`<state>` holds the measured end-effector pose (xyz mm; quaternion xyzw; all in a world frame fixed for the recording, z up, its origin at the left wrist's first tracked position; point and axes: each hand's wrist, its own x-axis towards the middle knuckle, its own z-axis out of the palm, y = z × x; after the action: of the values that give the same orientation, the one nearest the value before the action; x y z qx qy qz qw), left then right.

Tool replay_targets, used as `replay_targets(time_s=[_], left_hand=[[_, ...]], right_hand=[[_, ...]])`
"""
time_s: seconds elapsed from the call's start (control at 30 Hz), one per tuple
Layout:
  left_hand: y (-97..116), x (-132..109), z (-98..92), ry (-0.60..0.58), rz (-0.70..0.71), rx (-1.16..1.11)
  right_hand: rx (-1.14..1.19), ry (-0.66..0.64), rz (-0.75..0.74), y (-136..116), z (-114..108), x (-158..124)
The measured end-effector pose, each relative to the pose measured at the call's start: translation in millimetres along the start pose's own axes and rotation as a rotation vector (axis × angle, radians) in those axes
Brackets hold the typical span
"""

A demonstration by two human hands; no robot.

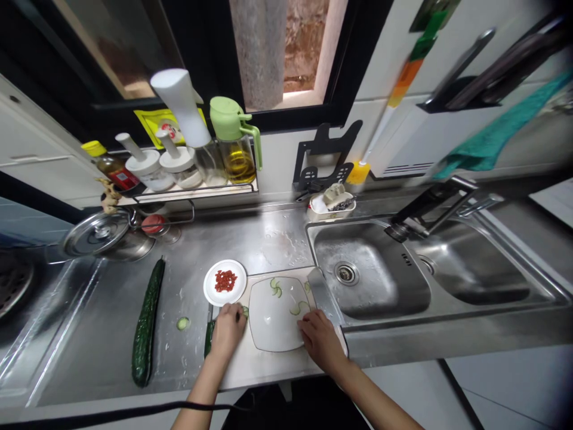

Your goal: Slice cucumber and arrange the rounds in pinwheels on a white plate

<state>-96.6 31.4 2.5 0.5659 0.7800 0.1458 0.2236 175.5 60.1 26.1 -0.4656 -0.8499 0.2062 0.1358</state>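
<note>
A white square plate (275, 325) lies on the cutting board (244, 373), with a few thin cucumber slices (276, 288) arranged on it. My left hand (230, 331) is at the plate's left side, fingers closed at a cucumber slice (245, 311). Partly hidden beside that hand is a dark green cut cucumber piece (209, 338). At the plate's right edge my right hand (323, 341) has its fingers curled in over the rim; whatever they pinch is hidden. A wide knife blade (323, 294) rests at the board's right side.
A small white plate (208, 288) bears chopped red bits. Left of it lie a whole cucumber (147, 325) and a cucumber end (182, 323). The double sink (371, 269) is right of the board. An oil bottle (239, 158) and jars stand on a rack behind; a lidded pot (107, 236) is back left.
</note>
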Motion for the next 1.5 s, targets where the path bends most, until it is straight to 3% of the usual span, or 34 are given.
replay_targets(time_s=[0.27,0.43,0.57,0.8,0.97,1.17,1.3,1.5], left_hand=[[-5,-12,-6.1,0.024,0.013,-0.058],[-1,-18,-10.5,0.068,-0.104,-0.229],[20,-20,-13.2,0.006,-0.061,-0.385],[71,-23,-1.6,-0.234,0.015,-0.639],[85,-21,12.1,-0.344,-0.181,-0.906],[94,-17,20.0,-0.67,-0.625,-1.163],[99,-12,28.4,-0.746,-0.676,-1.225],[104,-1,43.3,-0.625,-0.588,-1.194]], right_hand=[[0.001,0.018,0.001,-4,2,1],[0.08,0.023,0.012,-7,11,6],[0.202,0.015,0.044,-14,18,16],[0.381,0.023,0.01,-25,14,29],[0.371,0.052,0.054,-20,6,21],[0.364,0.094,-0.017,-12,-4,9],[0.364,0.099,-0.013,-8,-7,4],[0.344,0.081,0.173,-1,-10,-1]])
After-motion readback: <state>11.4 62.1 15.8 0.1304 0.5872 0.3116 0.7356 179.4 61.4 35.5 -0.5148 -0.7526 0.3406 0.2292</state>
